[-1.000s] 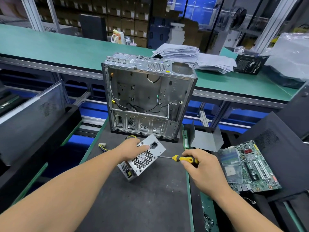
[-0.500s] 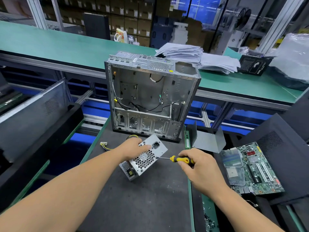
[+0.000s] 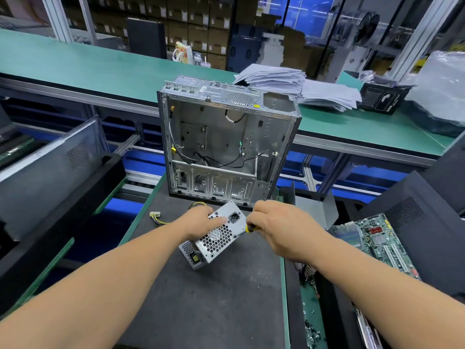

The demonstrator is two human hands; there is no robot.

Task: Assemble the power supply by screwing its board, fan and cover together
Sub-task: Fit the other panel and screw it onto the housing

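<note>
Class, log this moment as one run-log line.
left hand: holds silver perforated power supply | right hand: grips yellow-handled screwdriver at its edge | step: screwing

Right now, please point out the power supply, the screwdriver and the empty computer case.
power supply [image 3: 217, 238]: head view, on its perforated grille face.
screwdriver [image 3: 249, 228]: head view, on the yellow handle.
computer case [image 3: 274, 137]: head view, on the inner metal wall.
</note>
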